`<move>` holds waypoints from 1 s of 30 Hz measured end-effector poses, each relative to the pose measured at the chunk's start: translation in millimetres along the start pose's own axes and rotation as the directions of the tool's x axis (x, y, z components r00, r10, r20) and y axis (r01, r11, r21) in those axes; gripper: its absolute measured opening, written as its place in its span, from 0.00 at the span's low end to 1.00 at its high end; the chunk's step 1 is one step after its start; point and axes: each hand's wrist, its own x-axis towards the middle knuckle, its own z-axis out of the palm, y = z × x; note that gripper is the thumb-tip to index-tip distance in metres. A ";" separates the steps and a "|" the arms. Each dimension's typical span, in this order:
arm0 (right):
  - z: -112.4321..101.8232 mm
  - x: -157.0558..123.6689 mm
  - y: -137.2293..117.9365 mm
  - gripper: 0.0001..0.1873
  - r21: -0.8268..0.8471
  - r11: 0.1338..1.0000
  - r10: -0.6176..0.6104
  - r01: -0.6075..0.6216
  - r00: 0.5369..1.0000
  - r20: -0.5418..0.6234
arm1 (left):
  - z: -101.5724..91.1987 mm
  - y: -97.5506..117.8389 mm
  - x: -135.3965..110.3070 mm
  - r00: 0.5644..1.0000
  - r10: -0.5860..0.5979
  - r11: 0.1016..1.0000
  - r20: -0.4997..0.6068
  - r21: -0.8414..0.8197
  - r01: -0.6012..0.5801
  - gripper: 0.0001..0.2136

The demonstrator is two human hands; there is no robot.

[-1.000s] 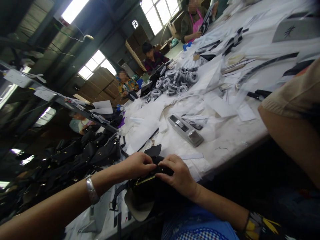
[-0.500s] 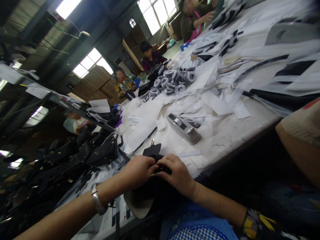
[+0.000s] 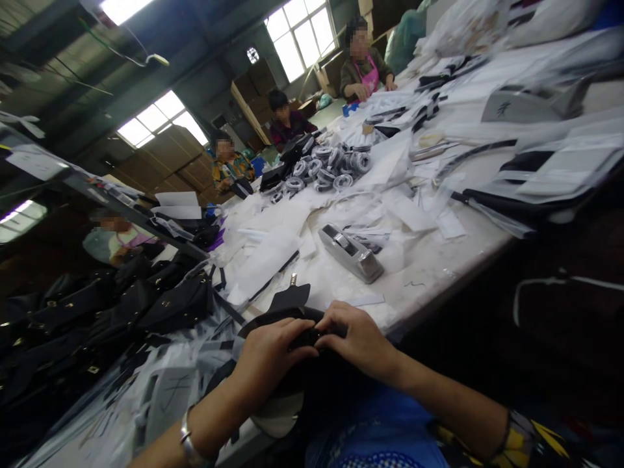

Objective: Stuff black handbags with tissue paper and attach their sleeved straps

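Observation:
A black bag (image 3: 291, 298) rests against my lap at the table edge, with a small gold metal piece on its upright tab. My left hand (image 3: 273, 351), below a silver bangle, is closed on the bag's upper edge with thumb and fingers. Facing it, my right hand (image 3: 358, 338) pinches the same edge, its fingertips almost touching the left ones. A small dark part between the fingertips is too hidden to make out. Below my left hand shows a pale panel (image 3: 277, 413) of the bag.
Just beyond my hands stands a grey tape dispenser (image 3: 351, 253) on the white table (image 3: 433, 279). Coiled grey-white rings (image 3: 326, 166) lie farther back. Black bags (image 3: 166, 305) are heaped at left. Another dispenser (image 3: 168, 396) sits lower left. Several people work across the table.
My left hand has spread more over the bag's edge, and the bag's dark top shows wider behind it. The view has shifted; a neighbour's arm at the right is gone from sight.

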 end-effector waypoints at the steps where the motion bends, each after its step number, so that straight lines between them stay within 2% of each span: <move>1: -1.9 1.6 -0.6 0.07 0.045 0.998 0.034 -0.035 0.999 0.029 | 1.6 -0.5 -1.5 1.000 0.009 1.000 -0.018 0.014 -0.009 0.17; 4: -5.8 6.7 1.0 0.01 0.134 0.979 0.140 -0.155 0.984 0.115 | 7.8 -1.7 -5.1 0.997 0.029 0.999 -0.067 0.039 -0.026 0.16; 8: -7.0 13.3 4.2 0.07 0.219 0.935 0.213 -0.278 0.936 0.281 | 15.5 -0.8 -6.1 0.989 0.049 0.998 -0.141 0.050 -0.043 0.14; 11: -8.8 13.6 -0.1 0.07 0.194 0.922 0.265 -0.335 0.911 0.316 | 16.4 -0.1 -5.2 0.970 0.098 0.993 -0.223 0.082 -0.082 0.13; 15: -18.0 3.9 -6.2 0.04 0.034 0.951 0.287 -0.306 0.921 0.262 | 13.5 -2.4 -5.1 0.941 0.173 0.985 -0.290 0.051 -0.166 0.11; 19: -30.0 -0.8 6.5 0.04 -0.142 0.958 0.271 -0.249 0.947 0.171 | 13.5 -10.1 -6.7 0.941 0.160 0.987 -0.300 0.015 -0.163 0.12; 22: -35.4 7.9 25.5 0.04 -0.319 0.918 0.284 -0.235 0.952 0.117 | 16.0 -18.6 -8.0 0.951 0.108 0.994 -0.288 0.004 -0.112 0.12; 25: -39.3 13.9 42.5 0.04 -0.380 0.888 0.321 -0.260 0.941 0.107 | 19.1 -26.1 -8.6 0.961 0.061 0.998 -0.270 -0.012 -0.066 0.12; 30: -45.2 -7.0 53.5 0.06 -0.468 0.808 0.395 -0.358 0.918 -0.021 | 22.7 -30.4 -7.7 0.969 0.061 0.997 -0.241 -0.026 -0.069 0.12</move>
